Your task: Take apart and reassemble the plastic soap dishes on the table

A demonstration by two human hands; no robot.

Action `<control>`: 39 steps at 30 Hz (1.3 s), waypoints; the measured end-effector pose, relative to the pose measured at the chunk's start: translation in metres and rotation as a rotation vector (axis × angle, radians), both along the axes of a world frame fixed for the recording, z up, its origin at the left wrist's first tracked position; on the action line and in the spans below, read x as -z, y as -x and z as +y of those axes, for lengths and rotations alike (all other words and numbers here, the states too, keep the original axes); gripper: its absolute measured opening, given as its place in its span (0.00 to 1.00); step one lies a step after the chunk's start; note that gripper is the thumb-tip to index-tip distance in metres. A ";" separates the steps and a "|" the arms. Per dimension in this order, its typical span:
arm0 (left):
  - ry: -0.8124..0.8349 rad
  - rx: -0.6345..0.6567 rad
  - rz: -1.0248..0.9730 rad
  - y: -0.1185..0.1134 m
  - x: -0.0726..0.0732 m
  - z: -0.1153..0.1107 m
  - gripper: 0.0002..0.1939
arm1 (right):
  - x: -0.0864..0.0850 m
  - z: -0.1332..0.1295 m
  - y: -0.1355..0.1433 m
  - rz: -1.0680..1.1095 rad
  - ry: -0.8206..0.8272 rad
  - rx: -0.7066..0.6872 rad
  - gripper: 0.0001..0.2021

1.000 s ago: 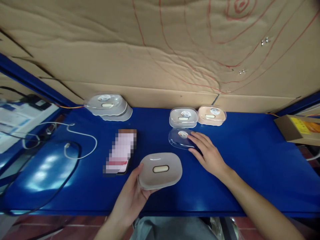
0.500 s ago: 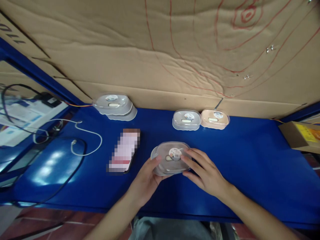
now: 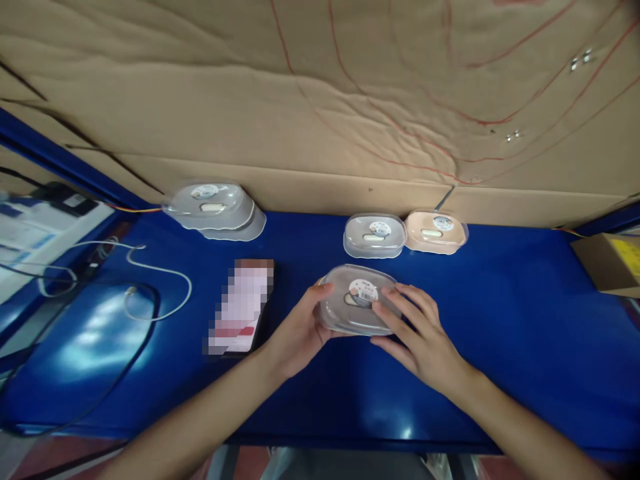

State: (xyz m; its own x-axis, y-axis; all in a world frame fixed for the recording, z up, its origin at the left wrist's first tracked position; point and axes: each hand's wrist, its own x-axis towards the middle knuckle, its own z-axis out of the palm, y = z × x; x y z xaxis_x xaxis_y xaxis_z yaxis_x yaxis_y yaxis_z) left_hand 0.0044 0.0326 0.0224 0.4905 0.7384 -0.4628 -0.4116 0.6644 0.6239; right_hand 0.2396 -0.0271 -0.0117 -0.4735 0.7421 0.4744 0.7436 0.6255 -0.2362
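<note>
A grey oval box (image 3: 335,308) with a clear lid and a round label is held between my hands over the blue table. My left hand (image 3: 303,330) grips its left end, thumb on top and fingers underneath. My right hand (image 3: 423,333) is on the right end, its fingertips on the lid and label and its thumb at the near edge. Behind it stand a grey box (image 3: 375,247) and a peach box (image 3: 437,241), side by side. Two grey boxes (image 3: 215,212) are stacked at the back left.
A phone (image 3: 243,303) lies on the blue table (image 3: 500,347) left of my hands. White and black cables (image 3: 189,287) run across the left side. A cardboard box (image 3: 607,267) is at the right edge, and a cardboard wall (image 3: 200,120) rises behind.
The held box has moved slightly away from me and to the right, with both hands. Its lid now lines up with the base, where the base stuck out on the left before. The view has shifted a little.
</note>
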 end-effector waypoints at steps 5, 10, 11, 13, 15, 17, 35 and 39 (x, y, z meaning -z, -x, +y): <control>0.132 0.058 0.002 0.001 0.002 -0.001 0.23 | 0.007 0.003 0.000 0.033 0.094 -0.083 0.42; 0.119 0.082 -0.002 0.004 0.000 0.001 0.25 | 0.008 0.004 -0.001 0.063 0.085 -0.134 0.42; 0.106 0.085 -0.007 0.005 0.000 0.001 0.25 | 0.008 0.003 -0.001 0.058 0.074 -0.131 0.42; 0.084 0.093 -0.011 0.006 0.000 0.001 0.25 | 0.007 0.003 -0.002 0.047 0.055 -0.119 0.42; 0.065 0.103 -0.014 0.007 0.000 0.000 0.26 | 0.005 0.002 -0.003 0.036 0.033 -0.110 0.41; 0.049 0.102 -0.023 0.006 0.000 -0.001 0.25 | 0.004 0.000 -0.005 0.016 0.003 -0.112 0.40; -0.743 -0.182 1.172 0.051 -0.013 0.006 0.25 | 0.000 0.001 -0.011 0.256 -0.016 -0.037 0.36; -0.803 -0.182 1.827 0.087 0.003 0.004 0.49 | 0.001 0.002 -0.011 0.285 0.019 -0.033 0.34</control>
State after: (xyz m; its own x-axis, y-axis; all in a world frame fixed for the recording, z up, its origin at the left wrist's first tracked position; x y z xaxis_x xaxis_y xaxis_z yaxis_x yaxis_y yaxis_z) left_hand -0.0830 0.0370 0.0199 -0.1785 0.9703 0.1635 0.9172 0.1039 0.3846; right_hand 0.2502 -0.0250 -0.0131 -0.3469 0.7387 0.5779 0.6246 0.6417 -0.4452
